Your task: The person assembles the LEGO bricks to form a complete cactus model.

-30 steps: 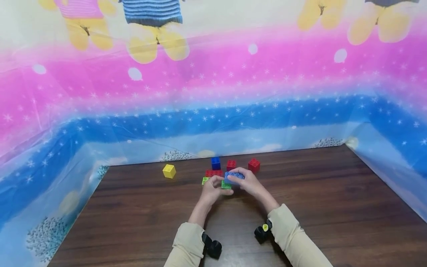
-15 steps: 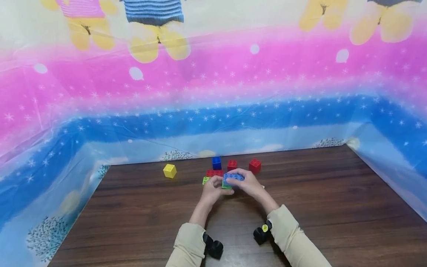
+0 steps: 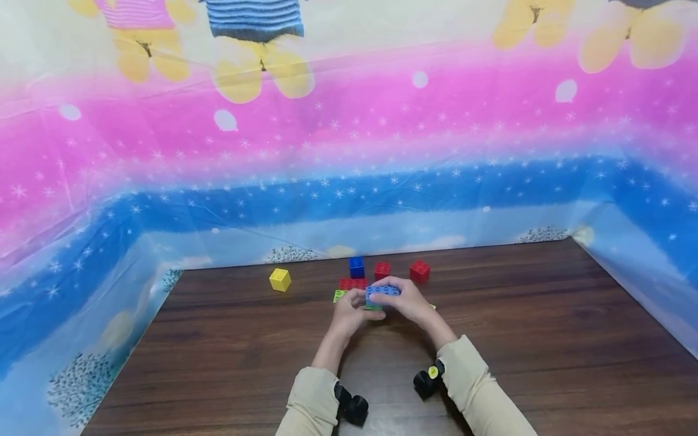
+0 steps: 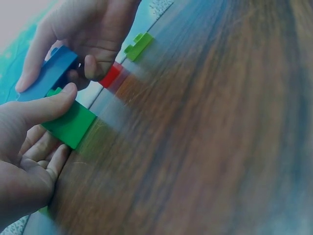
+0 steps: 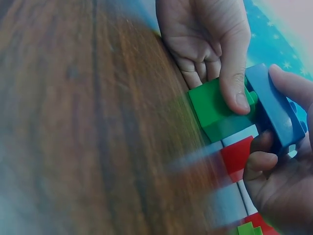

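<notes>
In the head view my left hand (image 3: 346,316) and right hand (image 3: 410,301) meet above the table. The left one grips a green building brick (image 5: 208,107), thumb across its side. Fingers and thumb of the right hold a longer blue building brick (image 3: 383,292) at its far end. One end of the blue brick lies over the green brick's studs, and a few of those studs show between the two in the right wrist view. From the head camera, the blue brick hides most of the green one.
Behind the hands lie a long red brick (image 3: 353,283), a dark blue brick (image 3: 357,267), two red bricks (image 3: 382,270) and a light green brick (image 3: 339,295). A yellow brick (image 3: 280,280) sits further left. Patterned cloth (image 3: 349,200) borders the brown table (image 3: 229,345).
The blue brick has shifted slightly left over the green brick, covering more of it in the head view. Both hands keep their grips and stay nearly in place.
</notes>
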A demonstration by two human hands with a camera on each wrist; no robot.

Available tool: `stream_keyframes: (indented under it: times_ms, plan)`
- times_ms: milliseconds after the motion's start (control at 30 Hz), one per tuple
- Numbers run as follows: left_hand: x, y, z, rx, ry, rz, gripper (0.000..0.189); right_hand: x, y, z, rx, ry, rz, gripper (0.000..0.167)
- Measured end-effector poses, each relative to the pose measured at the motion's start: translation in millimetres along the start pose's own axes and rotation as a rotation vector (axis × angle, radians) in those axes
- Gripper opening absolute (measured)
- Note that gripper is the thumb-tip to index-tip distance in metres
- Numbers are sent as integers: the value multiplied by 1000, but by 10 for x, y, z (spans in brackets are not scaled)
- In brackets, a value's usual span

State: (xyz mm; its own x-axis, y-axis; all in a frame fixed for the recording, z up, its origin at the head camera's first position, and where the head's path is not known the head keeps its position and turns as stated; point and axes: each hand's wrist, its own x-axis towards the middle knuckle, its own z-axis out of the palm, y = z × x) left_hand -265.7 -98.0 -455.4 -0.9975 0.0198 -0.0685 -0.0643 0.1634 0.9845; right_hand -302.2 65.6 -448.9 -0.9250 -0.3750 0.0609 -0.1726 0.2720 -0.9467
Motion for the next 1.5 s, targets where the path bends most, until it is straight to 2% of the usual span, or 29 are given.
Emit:
stream_keyframes:
  times_ms: [200,367,1033,1233,1500]
  plan:
    - [1,10,12,-11,27,-5,40,-15,14,1,29,-42,-29,36]
    - [8,-1,21,-17,25,-3,40,-22,22,1,30,-32,-41,34]
    - [-30,6,6,-45,10,-2,42,-50,9,82,19,25,20,34]
    - [-61,-17,2,-52,13,-7,41,-71,43,110,51,-2,22,34]
    - [-7,7,14,-62,1,-14,41,-38,24,66,58,-13,27,35]
